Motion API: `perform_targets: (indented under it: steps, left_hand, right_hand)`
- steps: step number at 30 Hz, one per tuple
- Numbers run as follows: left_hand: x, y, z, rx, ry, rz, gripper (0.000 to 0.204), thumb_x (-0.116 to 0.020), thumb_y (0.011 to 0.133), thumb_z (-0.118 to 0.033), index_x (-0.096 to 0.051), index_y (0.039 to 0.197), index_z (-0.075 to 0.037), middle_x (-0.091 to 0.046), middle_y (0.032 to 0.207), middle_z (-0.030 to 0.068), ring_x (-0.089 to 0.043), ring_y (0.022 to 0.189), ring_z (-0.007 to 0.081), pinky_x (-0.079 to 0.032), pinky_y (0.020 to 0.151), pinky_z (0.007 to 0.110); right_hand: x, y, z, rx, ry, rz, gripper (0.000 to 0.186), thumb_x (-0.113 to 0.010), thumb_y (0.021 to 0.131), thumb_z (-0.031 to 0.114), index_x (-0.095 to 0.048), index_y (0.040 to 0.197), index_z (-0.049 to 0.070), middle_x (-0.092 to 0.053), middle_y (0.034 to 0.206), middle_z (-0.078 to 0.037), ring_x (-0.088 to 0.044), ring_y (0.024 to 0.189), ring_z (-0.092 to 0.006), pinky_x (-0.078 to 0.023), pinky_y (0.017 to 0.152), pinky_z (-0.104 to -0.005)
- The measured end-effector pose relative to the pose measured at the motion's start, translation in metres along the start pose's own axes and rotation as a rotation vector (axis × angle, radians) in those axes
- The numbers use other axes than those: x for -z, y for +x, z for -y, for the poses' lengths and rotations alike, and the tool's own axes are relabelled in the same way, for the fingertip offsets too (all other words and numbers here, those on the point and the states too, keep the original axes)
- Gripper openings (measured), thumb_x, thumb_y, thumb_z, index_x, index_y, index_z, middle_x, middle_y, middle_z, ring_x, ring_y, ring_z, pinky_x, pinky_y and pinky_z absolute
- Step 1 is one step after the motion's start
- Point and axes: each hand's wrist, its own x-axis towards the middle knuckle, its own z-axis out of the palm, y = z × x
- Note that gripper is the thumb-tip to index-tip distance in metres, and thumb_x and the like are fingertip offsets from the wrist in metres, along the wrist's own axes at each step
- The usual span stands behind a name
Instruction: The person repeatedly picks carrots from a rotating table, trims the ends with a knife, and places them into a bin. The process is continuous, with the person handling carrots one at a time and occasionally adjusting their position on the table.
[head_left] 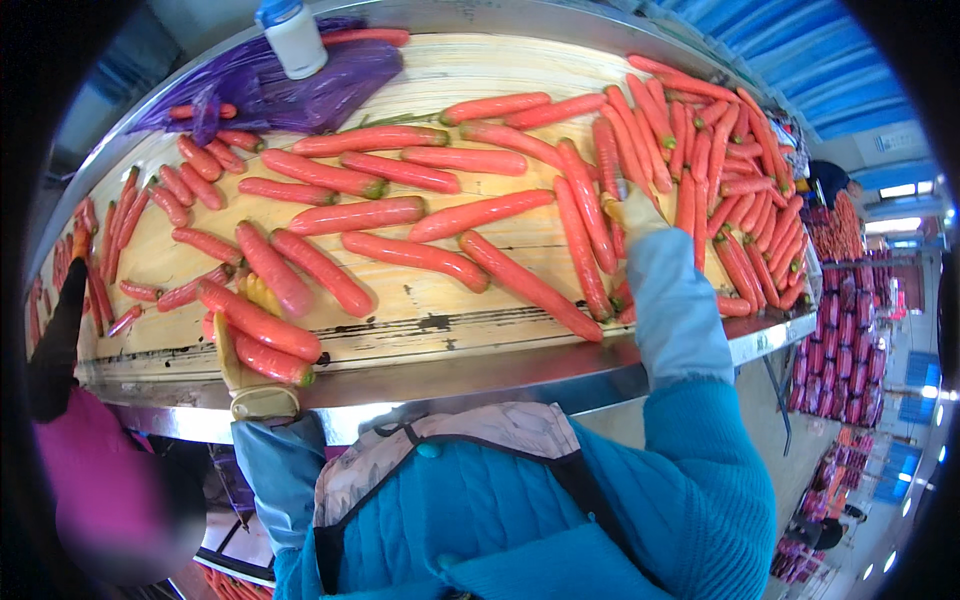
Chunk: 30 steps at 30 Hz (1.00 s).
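My left hand [247,345], in a yellow glove, is closed around a few carrots [258,325] at the near left edge of the wooden sorting table [440,300]. Farther right, my right hand [632,212], also gloved, reaches into the carrots and grips one carrot [607,160] that points away from me. Long orange carrots [420,215] lie spread over the whole board. A dense heap of carrots [740,190] fills the right end.
A white bottle with a blue cap [292,38] stands on a purple plastic bag [290,85] at the far edge. Another person in a pink sleeve [65,440] works at my left. Filled red bags [850,360] are stacked to the right.
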Motion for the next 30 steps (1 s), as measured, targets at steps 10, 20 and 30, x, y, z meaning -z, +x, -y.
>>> perform_targets:
  steps: [10, 20, 30]
  left_hand:
    - [-0.008, -0.001, 0.005, 0.340, -0.417, 0.160, 0.082, -0.057, 0.098, -0.058, -0.034, 0.156, -0.005, -0.040, 0.156, 0.0171, -0.040, 0.144, 0.0307, -0.030, 0.124, 0.045]
    - [-0.025, -0.027, -0.044, 0.058, -0.496, 0.315, 0.088, -0.062, 0.093, -0.060, -0.032, 0.159, -0.010, -0.045, 0.156, 0.0145, -0.044, 0.143, 0.0298, -0.027, 0.125, 0.048]
    - [0.000, -0.092, -0.122, -0.136, -0.901, 0.297, 0.088, -0.068, 0.090, -0.060, -0.037, 0.157, -0.012, -0.046, 0.156, 0.0141, -0.043, 0.142, 0.0318, -0.033, 0.122, 0.045]
  right_hand:
    - [-0.147, -0.152, 0.161, 0.234, 0.019, 0.930, 0.055, -0.069, 0.094, 0.021, -0.050, 0.144, 0.006, -0.063, 0.126, -0.013, -0.069, 0.093, -0.0216, -0.057, 0.073, -0.0342]
    - [-0.212, -0.240, 0.244, 0.989, 0.047, 0.900, 0.048, -0.063, 0.099, 0.030, -0.055, 0.138, 0.003, -0.068, 0.111, -0.015, -0.068, 0.096, -0.0305, -0.054, 0.088, -0.0397]
    - [-0.128, -0.145, 0.153, -0.003, 0.542, 0.419, 0.043, -0.067, 0.100, 0.032, -0.061, 0.135, 0.008, -0.075, 0.098, -0.013, -0.062, 0.064, -0.0114, -0.050, 0.056, -0.0260]
